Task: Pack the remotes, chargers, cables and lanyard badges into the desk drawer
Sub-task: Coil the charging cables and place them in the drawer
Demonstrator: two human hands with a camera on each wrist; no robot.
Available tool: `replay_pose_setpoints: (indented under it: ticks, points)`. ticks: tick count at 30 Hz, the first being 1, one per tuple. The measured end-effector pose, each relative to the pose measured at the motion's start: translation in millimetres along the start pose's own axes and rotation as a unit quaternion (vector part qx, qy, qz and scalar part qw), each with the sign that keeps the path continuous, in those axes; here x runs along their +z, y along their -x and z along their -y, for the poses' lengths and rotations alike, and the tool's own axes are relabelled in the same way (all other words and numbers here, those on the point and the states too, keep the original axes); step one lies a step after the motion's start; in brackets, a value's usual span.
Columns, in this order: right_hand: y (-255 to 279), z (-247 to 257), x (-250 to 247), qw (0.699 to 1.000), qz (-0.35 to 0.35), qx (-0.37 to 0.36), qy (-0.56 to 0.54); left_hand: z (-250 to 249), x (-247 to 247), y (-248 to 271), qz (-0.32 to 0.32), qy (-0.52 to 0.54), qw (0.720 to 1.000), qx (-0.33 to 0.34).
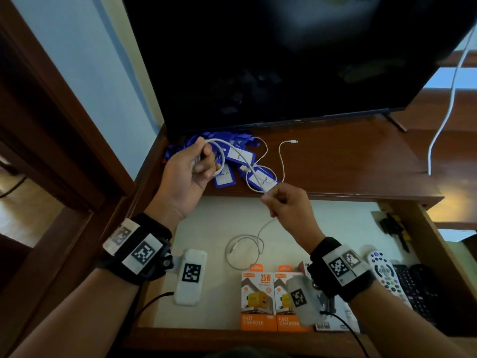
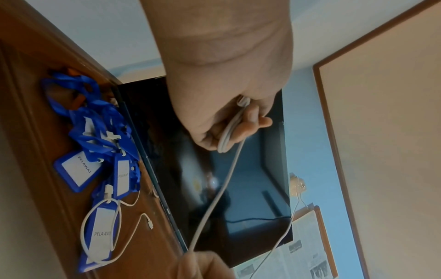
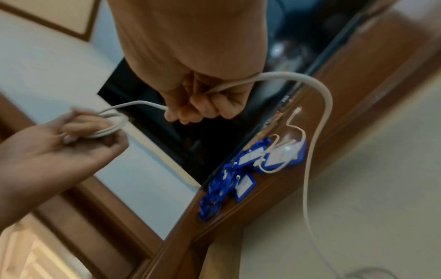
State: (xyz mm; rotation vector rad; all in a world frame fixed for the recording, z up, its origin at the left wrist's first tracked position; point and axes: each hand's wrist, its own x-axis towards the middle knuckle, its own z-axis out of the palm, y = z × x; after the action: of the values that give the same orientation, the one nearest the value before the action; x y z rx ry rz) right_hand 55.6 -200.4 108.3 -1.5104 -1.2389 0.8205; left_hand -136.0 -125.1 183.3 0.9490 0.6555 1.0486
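Note:
My left hand [image 1: 204,161] is raised over the desk's left end and grips a small coil of a white cable [image 1: 260,231]. From the coil the cable runs to my right hand [image 1: 271,197], which pinches it above the drawer's back edge. Its tail hangs down into a loop on the drawer floor [image 1: 211,223]. The left wrist view shows the coil in my left hand [image 2: 238,124]; my right hand [image 3: 198,105] closes round the cable [image 3: 322,98]. Blue lanyard badges [image 1: 232,156] lie heaped on the desk, with a second white cable [image 1: 282,161] draped over them.
The open drawer holds two orange charger boxes [image 1: 258,301] at the front, a white remote [image 1: 384,272] and black remotes [image 1: 415,285] at the right, and a black-and-yellow item [image 1: 395,226] at the back right. A dark TV [image 1: 284,60] stands behind the badges. A white cord [image 1: 444,120] hangs at the right.

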Motion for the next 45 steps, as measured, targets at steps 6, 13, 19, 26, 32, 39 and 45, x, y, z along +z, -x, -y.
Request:
replay_pose_setpoints:
  ticks: [6, 13, 19, 26, 32, 39, 45]
  points:
    - [7, 29, 13, 0.958, 0.155, -0.088, 0.225, 12, 6, -2, 0.003, -0.215, 0.974, 0.069]
    - [2, 40, 7, 0.951, 0.188, -0.175, 0.171, 29, 6, 3, 0.060, -0.341, 0.936, 0.061]
    - [-8, 44, -1, 0.979, 0.099, -0.180, 0.013, 33, 6, 9, 0.137, -0.338, 0.931, -0.012]
    - [-8, 33, -3, 0.989, 0.017, -0.101, -0.108, 31, 10, 13, 0.147, -0.201, 0.964, -0.093]
    - [-3, 7, -2, 0.971, 0.043, 0.014, -0.234, 23, 2, 6, 0.069, -0.046, 0.991, -0.106]
    - [-1, -9, 7, 0.980, 0.021, 0.074, -0.185, 2, -1, 2, 0.003, 0.130, 0.990, -0.058]
    - [1, 5, 26, 0.995, 0.058, -0.035, 0.067, 2, 3, 0, -0.068, 0.052, 0.995, 0.045]
